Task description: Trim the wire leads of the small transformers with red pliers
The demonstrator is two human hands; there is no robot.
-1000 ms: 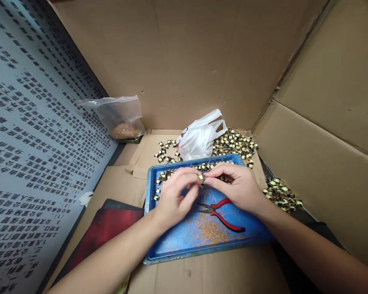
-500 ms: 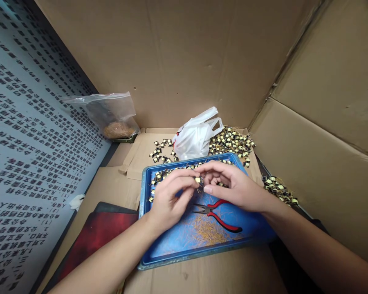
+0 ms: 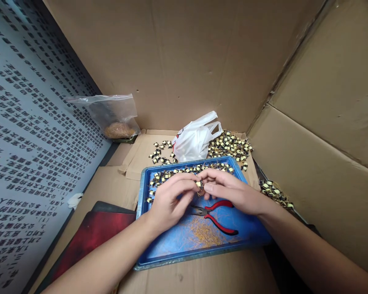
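Over the blue tray (image 3: pixel 162 255), my left hand (image 3: pixel 173 200) pinches a small yellow-and-black part (image 3: pixel 199 184) with thin copper wires. My right hand (image 3: pixel 225 188) is closed at the part's right side, its thumb and fingertips close to the wires; whatever lies between them is too small to make out. Red-handled pliers (image 3: pixel 207 211) lie with spread handles in the tray just below my hands. Nearer me is a heap of short copper wire bits (image 3: pixel 205 232). More yellow-and-black parts (image 3: pixel 159 176) line the tray's far side.
Behind the tray are a white plastic bag (image 3: pixel 191 143) and a large pile of parts (image 3: pixel 231 145). Further parts (image 3: pixel 274 192) lie at right. A clear bag of wire (image 3: pixel 119 130) stands back left, a red mat (image 3: pixel 93 232) at left. Cardboard walls (image 3: pixel 184 61) enclose the back and right.
My right hand has moved slightly left and its fingers have closed in near the small part. The whole view has shifted a little.
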